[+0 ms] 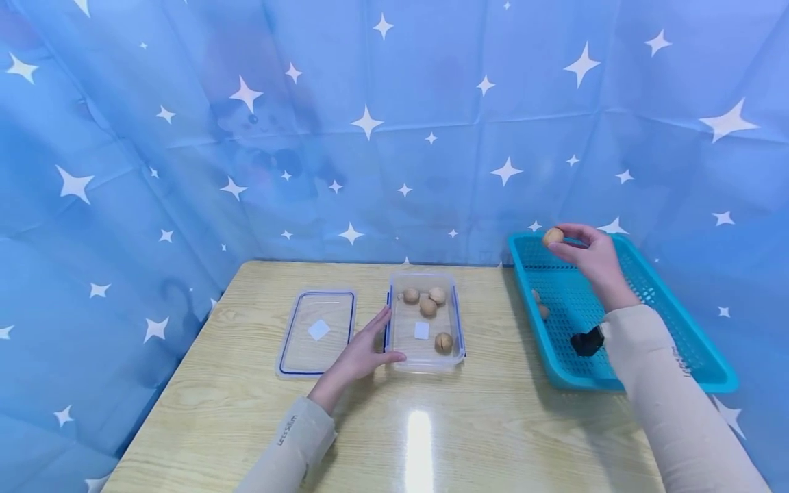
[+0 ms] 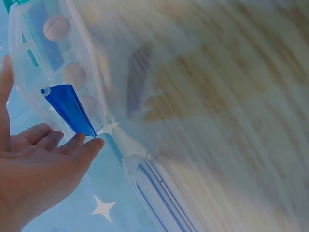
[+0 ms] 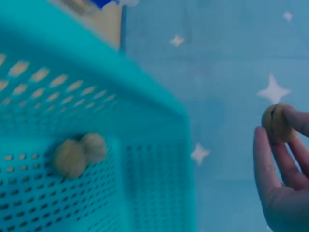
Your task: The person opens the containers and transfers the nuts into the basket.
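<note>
My right hand (image 1: 590,255) pinches a walnut (image 1: 553,237) between thumb and fingers, above the far part of a teal plastic basket (image 1: 678,308). The walnut's seam shows in the right wrist view. Two more walnuts (image 3: 71,158) lie together inside the basket. At the table's middle is a clear plastic box (image 1: 409,349) with blue side latches, without its lid; several walnuts (image 1: 443,342) rest in it. My left hand (image 1: 364,352) lies along the box's left side, fingers extended and thumb at the near corner. In the left wrist view, fingertips are right at a blue latch (image 2: 71,108).
A clear lid (image 1: 317,335) with a blue seal lies flat on the wooden table (image 1: 493,424), left of the box. White squares mark the lid and the box. A blue star-printed curtain (image 1: 431,171) hangs behind the table and along its left side.
</note>
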The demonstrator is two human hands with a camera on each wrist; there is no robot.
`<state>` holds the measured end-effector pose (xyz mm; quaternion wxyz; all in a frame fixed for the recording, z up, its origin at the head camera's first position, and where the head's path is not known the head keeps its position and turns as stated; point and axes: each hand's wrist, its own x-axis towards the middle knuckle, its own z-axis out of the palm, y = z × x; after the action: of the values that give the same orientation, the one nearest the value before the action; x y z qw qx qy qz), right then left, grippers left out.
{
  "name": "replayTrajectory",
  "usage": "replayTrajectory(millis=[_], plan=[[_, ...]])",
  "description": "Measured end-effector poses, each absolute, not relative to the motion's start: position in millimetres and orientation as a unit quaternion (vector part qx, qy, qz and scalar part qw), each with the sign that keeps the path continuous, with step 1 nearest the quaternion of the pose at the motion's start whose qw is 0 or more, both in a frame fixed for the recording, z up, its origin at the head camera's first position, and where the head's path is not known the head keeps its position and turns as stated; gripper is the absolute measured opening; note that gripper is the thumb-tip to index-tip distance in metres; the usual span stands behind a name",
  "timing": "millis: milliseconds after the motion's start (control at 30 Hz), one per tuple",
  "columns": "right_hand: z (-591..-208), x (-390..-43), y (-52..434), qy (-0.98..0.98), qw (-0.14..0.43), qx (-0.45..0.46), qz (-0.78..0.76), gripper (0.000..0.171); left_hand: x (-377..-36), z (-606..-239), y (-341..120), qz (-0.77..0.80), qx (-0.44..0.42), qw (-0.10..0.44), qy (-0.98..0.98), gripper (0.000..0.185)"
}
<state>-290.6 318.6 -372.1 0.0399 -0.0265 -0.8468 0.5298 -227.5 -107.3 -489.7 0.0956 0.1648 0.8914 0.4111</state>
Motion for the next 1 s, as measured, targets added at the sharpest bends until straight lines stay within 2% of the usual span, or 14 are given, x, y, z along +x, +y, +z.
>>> replayTrajectory(millis=[333,600,1000], plan=[[-423.6,-295.1,352.9,-0.845,-0.037,-0.046,0.531,0.069,-223.7,-494.6,-106.1,0.415,0.157,0.104,0.89,0.095],[-468.5,-282.0,372.8,-0.851,-0.145,-0.022,0.504,0.064,-212.9,-507.1,-104.3,0.425,0.165,0.113,0.883,0.096],[-483.8,-282.8,375.4,-0.872,-0.203,0.004,0.445,0.064,-216.2,-505.6,-103.8,0.425,0.165,0.111,0.883,0.096]])
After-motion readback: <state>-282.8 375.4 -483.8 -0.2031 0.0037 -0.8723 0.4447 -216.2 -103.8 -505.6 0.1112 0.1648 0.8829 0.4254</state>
